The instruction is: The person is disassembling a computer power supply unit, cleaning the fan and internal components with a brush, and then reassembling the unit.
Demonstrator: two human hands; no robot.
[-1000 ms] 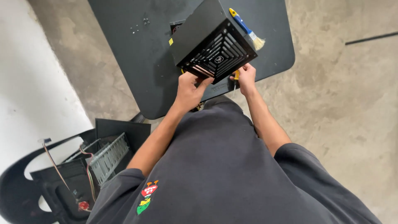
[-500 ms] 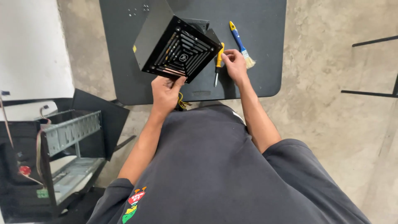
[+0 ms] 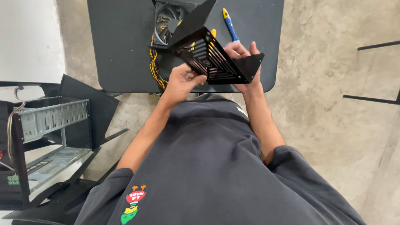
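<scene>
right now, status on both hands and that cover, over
Left hand and right hand both gripping black vented cover, lifted clear above table. Fan unit with yellow wires exposed beneath. Brush lies beside; nothing blocking.

We find no packages, signs or screens here. The only label-like marks are two. A small round badge [image 3: 207,63] sits at the centre of the black slotted cover [image 3: 216,62], too small for us to make out its colours. On the dark shirt [image 3: 208,175], low on the chest, we see a printed emblem [image 3: 134,200]: a red rounded shape with yellow tips on top and a green patch beneath it.
</scene>
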